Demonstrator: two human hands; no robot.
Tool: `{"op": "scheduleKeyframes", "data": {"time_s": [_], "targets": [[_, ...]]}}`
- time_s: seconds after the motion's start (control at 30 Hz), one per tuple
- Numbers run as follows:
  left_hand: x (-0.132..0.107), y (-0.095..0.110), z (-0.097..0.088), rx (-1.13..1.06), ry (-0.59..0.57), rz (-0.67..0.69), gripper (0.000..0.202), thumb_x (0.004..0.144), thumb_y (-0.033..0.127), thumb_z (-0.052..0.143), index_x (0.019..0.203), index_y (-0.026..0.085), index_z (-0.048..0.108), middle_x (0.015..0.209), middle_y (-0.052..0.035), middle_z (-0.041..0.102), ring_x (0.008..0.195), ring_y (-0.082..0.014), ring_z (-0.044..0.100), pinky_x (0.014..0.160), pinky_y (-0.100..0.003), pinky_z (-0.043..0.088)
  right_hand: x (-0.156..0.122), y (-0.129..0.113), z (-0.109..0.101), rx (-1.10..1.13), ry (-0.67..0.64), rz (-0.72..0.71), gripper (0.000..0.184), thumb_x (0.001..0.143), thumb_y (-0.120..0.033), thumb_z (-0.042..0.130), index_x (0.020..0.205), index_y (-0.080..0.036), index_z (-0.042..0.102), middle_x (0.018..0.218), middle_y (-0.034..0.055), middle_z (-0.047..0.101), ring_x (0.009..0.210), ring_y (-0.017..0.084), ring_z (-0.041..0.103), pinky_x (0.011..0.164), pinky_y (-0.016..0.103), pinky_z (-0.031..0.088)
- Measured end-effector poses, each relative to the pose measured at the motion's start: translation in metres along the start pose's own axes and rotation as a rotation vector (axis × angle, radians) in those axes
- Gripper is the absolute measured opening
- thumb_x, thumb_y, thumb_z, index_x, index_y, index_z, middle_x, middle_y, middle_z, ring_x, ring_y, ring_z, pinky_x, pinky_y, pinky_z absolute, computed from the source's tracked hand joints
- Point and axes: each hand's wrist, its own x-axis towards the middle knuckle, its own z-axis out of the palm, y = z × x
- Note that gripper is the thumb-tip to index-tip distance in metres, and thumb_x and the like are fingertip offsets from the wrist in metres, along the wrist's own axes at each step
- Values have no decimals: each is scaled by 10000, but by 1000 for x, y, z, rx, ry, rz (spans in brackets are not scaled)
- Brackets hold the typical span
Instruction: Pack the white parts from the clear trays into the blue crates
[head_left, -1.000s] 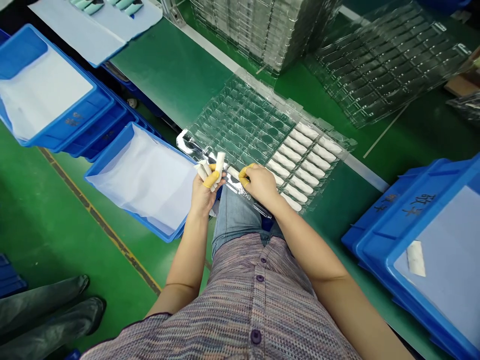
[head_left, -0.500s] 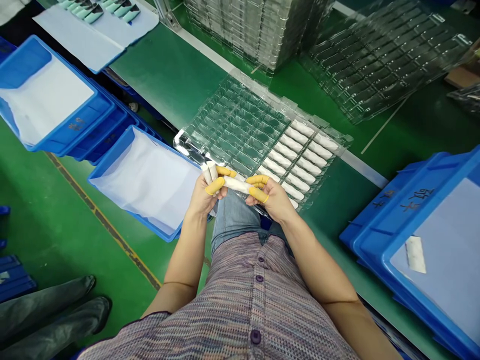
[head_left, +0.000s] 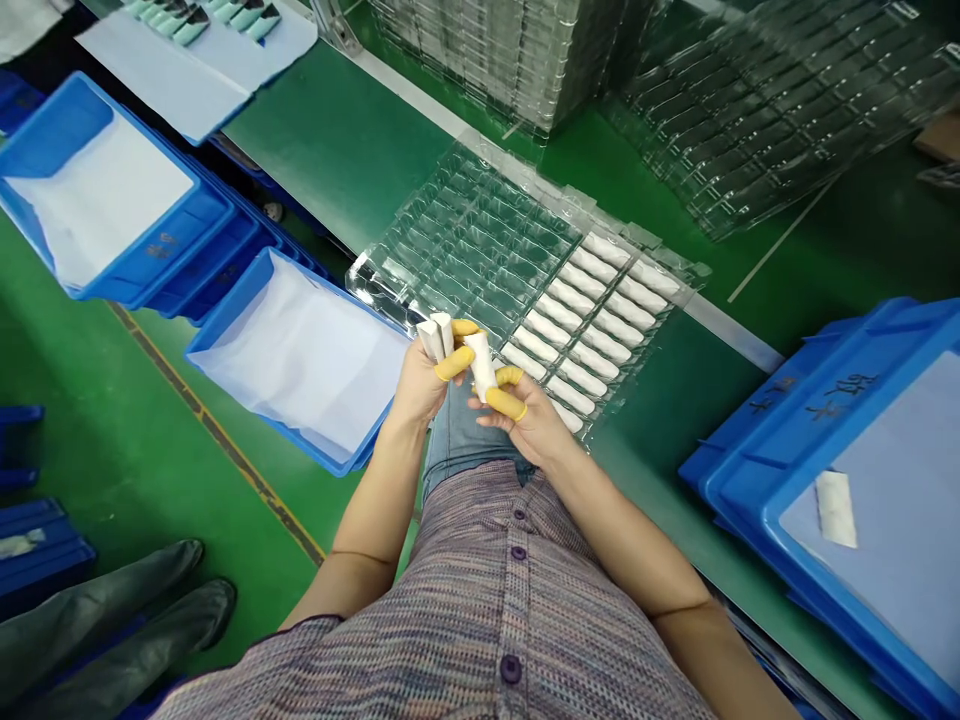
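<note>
My left hand (head_left: 424, 385), with yellow finger cots, is closed around a small bunch of white plastic pieces (head_left: 436, 335) that stick up above its fingers. My right hand (head_left: 529, 415), also in yellow cots, pinches one white piece (head_left: 480, 365) upright, close against the left hand. Both hands hover over my lap at the near edge of a clear compartment tray (head_left: 480, 240) on the green table. The tray's right columns hold rows of white pieces (head_left: 592, 300); its left compartments show none.
A blue bin lined with white sheet (head_left: 296, 355) sits left of my hands, more blue bins (head_left: 105, 200) behind it. Another blue bin (head_left: 847, 460) stands at right. Stacks of clear trays (head_left: 757, 100) fill the table's far side. Another person's feet (head_left: 105, 620) are lower left.
My right hand left the tray edge, took one white piece from the left hand's bunch, and turned it from lying across to upright. The hands drew slightly toward my lap.
</note>
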Motion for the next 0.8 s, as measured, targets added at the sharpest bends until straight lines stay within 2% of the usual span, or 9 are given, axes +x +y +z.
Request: {"op": "scheduleKeyframes", "data": {"time_s": [0.13,0.2,0.27,0.4,0.47,0.53,0.67,0.73,0.8], "targets": [[-1,-11,3,27,-1,7,555,576,422,998,1026,176,786,1007,-93,803,517,-68,579,424,-183,404,0,1,1,-439,187,-412,317,722,-395,908,793,-235,645,880,-6,608,794,143,624,708,287,600],[-1,-13,3,6,-4,-18,589,587,437,991,1071,181,774,1027,-108,805,600,-120,664,417,-181,390,-1,0,1,-530,208,-505,287,725,-376,906,812,-237,671,936,8,584,830,152,614,724,299,599],[-1,-12,2,-45,-21,-56,615,594,465,983,1095,188,758,1003,-114,809,688,-171,727,395,-173,361,-3,-2,1,-395,142,-445,322,745,-422,899,889,-249,669,986,10,606,874,159,648,724,295,615],[-1,-4,-2,-132,-53,-147,634,558,492,993,1065,201,749,941,-97,811,709,-183,748,358,-154,319,-5,-8,4,47,-96,-67,415,822,-555,827,1007,-256,606,1014,6,730,903,173,750,759,313,663],[-2,-2,-5,-150,-62,-175,634,536,491,1002,1043,203,753,890,-85,804,657,-164,725,345,-150,301,-5,-10,6,137,-171,52,415,808,-512,852,1010,-242,610,1021,13,771,911,171,774,809,310,668],[-2,-2,-7,-153,-69,-185,644,526,494,1004,1047,210,754,861,-77,796,592,-141,683,334,-153,278,-4,-10,9,173,-183,102,407,782,-454,882,1003,-236,620,1045,17,788,928,161,781,827,279,660],[1,-4,-12,-146,-42,-146,655,540,510,997,1069,213,749,947,-82,784,574,-107,615,339,-175,282,3,-7,5,103,-120,84,451,704,-441,922,963,-245,608,957,1,775,895,162,778,759,243,631],[3,-3,-15,-161,29,-86,633,579,528,981,1081,226,741,914,-53,750,558,-81,558,343,-182,272,12,-9,-4,-79,-20,-56,422,706,-426,902,953,-252,606,911,-8,749,867,170,763,764,271,615],[6,-1,-19,-169,119,-30,602,636,523,956,1125,269,716,848,-8,698,513,-60,476,340,-187,235,24,-16,-13,-418,129,-261,325,759,-379,833,981,-252,632,945,7,744,872,184,739,823,325,600]]}}
